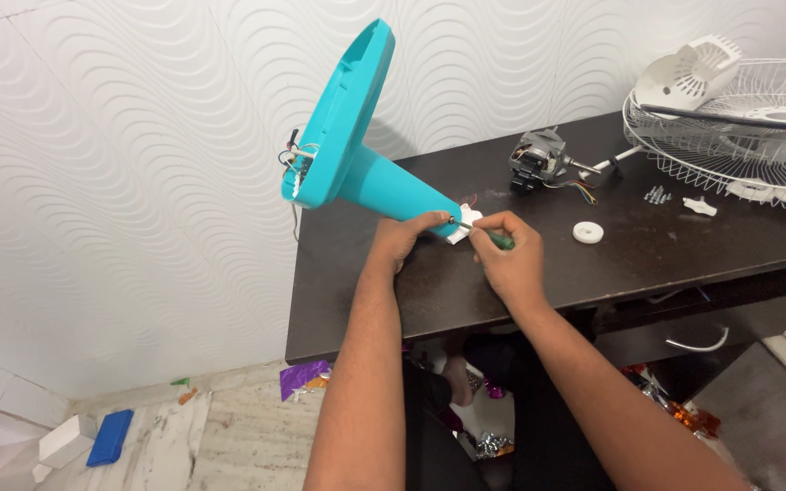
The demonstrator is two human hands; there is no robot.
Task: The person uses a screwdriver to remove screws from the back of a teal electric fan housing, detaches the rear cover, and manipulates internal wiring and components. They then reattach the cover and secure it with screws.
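Mid-job: left hand (408, 238) clenched round teal fan stand (357, 155), right hand (507, 255) grasping screwdriver (484, 235) at its neck; motor (539, 164), grille (739, 127), screws (657, 194) loose on worktop (502, 291).

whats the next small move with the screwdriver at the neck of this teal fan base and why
Probably turn the screwdriver in place with the right hand. Its tip already sits at the white fitting on the narrow end of the teal fan base, and the left hand grips that neck, steadying it. Which way to turn cannot be told.
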